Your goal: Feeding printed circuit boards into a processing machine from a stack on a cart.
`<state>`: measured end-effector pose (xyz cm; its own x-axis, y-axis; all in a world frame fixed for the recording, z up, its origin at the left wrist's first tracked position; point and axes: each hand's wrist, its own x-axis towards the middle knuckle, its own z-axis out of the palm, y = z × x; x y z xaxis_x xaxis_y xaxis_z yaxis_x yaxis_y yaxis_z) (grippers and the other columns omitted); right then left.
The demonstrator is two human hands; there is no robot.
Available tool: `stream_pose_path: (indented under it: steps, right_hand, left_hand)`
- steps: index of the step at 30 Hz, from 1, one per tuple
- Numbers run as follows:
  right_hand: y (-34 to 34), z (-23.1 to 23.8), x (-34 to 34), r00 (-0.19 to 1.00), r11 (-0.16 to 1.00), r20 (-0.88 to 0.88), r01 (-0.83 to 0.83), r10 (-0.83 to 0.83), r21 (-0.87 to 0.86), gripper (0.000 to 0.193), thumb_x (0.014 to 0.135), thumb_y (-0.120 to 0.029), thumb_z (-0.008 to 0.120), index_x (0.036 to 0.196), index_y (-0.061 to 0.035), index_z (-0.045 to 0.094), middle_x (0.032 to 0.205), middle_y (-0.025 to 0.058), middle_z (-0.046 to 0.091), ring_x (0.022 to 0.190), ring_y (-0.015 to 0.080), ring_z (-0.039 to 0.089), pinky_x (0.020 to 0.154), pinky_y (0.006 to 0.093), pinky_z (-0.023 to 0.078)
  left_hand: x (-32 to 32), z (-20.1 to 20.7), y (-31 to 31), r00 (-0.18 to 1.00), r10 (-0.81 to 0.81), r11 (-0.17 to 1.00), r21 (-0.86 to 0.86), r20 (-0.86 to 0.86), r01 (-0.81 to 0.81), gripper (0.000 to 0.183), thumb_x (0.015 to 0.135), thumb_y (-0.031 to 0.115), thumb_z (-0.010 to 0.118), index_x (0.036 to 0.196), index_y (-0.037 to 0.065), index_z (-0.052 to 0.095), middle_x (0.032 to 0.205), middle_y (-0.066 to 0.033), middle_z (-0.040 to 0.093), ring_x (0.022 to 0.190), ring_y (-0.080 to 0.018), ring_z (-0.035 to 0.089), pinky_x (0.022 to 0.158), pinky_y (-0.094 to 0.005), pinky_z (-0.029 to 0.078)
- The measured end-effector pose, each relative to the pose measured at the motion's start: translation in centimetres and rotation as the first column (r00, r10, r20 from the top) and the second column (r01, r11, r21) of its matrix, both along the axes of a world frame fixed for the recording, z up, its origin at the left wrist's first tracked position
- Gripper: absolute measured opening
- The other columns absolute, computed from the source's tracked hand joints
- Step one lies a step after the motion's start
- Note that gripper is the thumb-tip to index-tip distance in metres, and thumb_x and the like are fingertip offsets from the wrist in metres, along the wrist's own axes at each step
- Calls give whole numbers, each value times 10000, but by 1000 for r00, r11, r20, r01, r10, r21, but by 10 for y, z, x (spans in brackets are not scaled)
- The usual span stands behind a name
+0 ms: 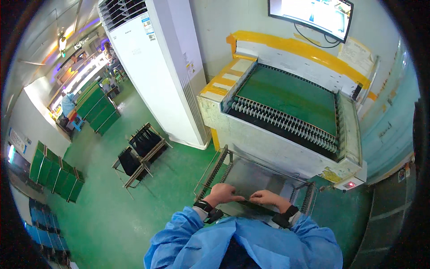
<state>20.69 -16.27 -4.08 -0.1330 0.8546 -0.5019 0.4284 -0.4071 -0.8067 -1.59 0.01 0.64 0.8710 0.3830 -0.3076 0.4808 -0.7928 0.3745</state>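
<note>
Both of my hands are close together over a metal rack [207, 177] with toothed side rails, low in front of me. My left hand [222, 194] has its fingers pinched at the upper edge of a thin dark-edged panel [247, 204]. My right hand [270, 199] pinches the same edge a little farther right. Most of this panel is hidden below my hands and blue sleeves. A flat grey panel [255, 175] shows in the rack beyond my hands. Past the rack, a large green board [289, 96] lies on the rollers of a white machine.
The roller machine [268, 134] has yellow tape and a lit red switch [350, 184]. A tall white air conditioner [152, 67] stands to its left. Racks of black panels [145, 141] and green panels [56, 172] stand on the green floor. A screen [311, 15] hangs above.
</note>
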Motion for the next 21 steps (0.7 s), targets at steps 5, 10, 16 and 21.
stream_pose_path:
  steps: [5, 10, 16, 21]
  right_hand:
    - [-11, 0, -18, 995, 1000, 101, 20, -20, -3, 497, 958, -467, 643, 1220, -48, 700, 1178, 141, 709, 1102, 255, 655, 975, 372, 490]
    - [-18, -16, -26, 989, 997, 140, 33, -41, 63, 530, 951, -517, 623, 1198, -56, 709, 1147, 153, 720, 1059, 294, 675, 925, 401, 513]
    - [-24, -13, -42, 938, 994, 340, 30, -64, 105, 546, 963, -560, 556, 1168, -80, 718, 1101, 160, 726, 1015, 341, 689, 872, 424, 527]
    - [-22, -9, -46, 926, 998, 377, 13, -34, 57, 508, 955, -539, 580, 1160, -95, 718, 1070, 158, 727, 991, 343, 690, 853, 433, 525]
  left_hand:
    - [-4, -3, -3, 999, -3, 1000, 2, 39, 3, 808, 773, 867, 531, 767, 87, 741, 792, -157, 699, 796, -357, 691, 694, -464, 534]
    - [-4, -6, -2, 998, -16, 1000, 14, 65, 16, 802, 783, 856, 533, 769, 79, 733, 780, -163, 693, 790, -365, 686, 684, -476, 529]
    - [-6, -4, -2, 994, -30, 999, 36, 106, 26, 779, 792, 835, 547, 778, 78, 731, 770, -164, 693, 785, -376, 688, 678, -482, 533]
    - [-9, -2, -3, 994, -27, 999, 31, 108, 24, 769, 791, 826, 560, 785, 77, 732, 805, -168, 706, 812, -379, 693, 696, -483, 540]
